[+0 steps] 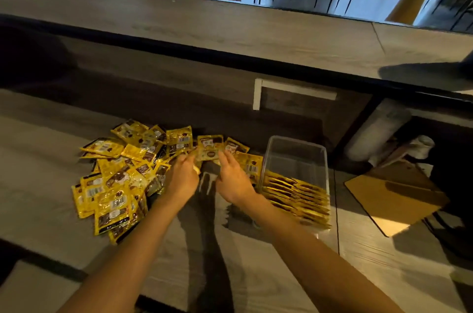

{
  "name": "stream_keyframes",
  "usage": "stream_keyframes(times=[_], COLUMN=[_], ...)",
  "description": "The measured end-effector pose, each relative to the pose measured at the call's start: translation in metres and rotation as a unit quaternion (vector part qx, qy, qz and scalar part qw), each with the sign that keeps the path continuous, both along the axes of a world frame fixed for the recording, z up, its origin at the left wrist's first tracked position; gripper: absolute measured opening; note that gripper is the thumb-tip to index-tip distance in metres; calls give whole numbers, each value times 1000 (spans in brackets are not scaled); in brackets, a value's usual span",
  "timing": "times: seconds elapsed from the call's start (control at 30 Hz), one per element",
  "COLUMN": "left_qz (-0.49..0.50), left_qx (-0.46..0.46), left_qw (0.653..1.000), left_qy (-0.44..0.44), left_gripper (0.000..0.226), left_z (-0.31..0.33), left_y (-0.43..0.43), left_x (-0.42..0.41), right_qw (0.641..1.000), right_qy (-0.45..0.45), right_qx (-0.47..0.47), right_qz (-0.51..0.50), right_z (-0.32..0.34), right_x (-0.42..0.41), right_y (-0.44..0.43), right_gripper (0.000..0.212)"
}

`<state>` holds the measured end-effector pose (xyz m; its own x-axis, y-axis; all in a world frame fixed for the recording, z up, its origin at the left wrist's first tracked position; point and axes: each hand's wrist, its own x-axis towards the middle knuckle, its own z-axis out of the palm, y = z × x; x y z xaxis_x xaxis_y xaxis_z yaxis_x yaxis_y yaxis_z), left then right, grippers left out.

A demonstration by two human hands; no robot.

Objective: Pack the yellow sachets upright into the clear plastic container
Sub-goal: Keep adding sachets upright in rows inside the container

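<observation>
Both hands' fingers pinch one sachet between them: left hand, right hand; container right of the fingers.

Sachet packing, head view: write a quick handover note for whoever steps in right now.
Left hand and right hand: both at one yellow sachet at the far edge of the pile; whether the grip has closed is unclear.
Loose sachets lie heaped left of the hands.
Clear plastic container stands on the right; upright sachets fill its near part, the far part is empty.
Left: pack the heap upright.
</observation>
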<state>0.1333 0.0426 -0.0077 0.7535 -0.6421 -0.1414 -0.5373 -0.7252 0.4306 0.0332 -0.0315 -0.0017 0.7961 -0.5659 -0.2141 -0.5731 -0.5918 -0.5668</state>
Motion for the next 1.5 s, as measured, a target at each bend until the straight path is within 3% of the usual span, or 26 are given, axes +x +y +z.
stream_keyframes(times=[0.13,0.27,0.43,0.53,0.63,0.73,0.83,1.0,1.13,1.2,1.33,1.4,1.5], left_qz=[5,-23,-65,-91,-99,-130,-193,-163,-84,-46,50,81,98], left_qx=[124,175,197,182,143,137,188,192,162,131,31,-40,-125], left_qw=[991,983,978,977,984,982,963,967,983,990,996,993,982], left_qy=[43,55,-32,-60,-49,-30,-7,-44,14,34,67,80,103], left_gripper=[58,59,57,53,61,77,76,71,62,54,37,27,32], left_z=[-32,-50,-56,-56,-56,-57,-55,-51,-46,-39,-19,-7,10], left_y=[30,39,40,40,41,42,41,47,47,45,39,34,24], left_x=[14,9,-5,-13,-7,4,9,8,12,13,17,18,17], right_qw=[986,972,973,976,983,968,948,918,939,952,984,994,998], right_qy=[163,218,223,192,162,203,260,304,218,182,131,100,19], right_qx=[30,76,-43,-59,-36,-70,-87,-172,-211,-197,-72,-10,47], right_qz=[-31,-42,29,80,80,128,160,187,164,150,97,47,-42], right_z=[-33,-36,-38,-39,-38,-37,-36,-35,-30,-26,-15,-9,6], right_x=[12,4,-4,-11,-15,-15,-12,-10,-12,-11,-11,-10,-6], right_y=[6,4,11,15,12,7,5,10,12,10,6,1,-11], right_gripper=[75,71,61,50,60,77,78,77,44,42,55,45,34])
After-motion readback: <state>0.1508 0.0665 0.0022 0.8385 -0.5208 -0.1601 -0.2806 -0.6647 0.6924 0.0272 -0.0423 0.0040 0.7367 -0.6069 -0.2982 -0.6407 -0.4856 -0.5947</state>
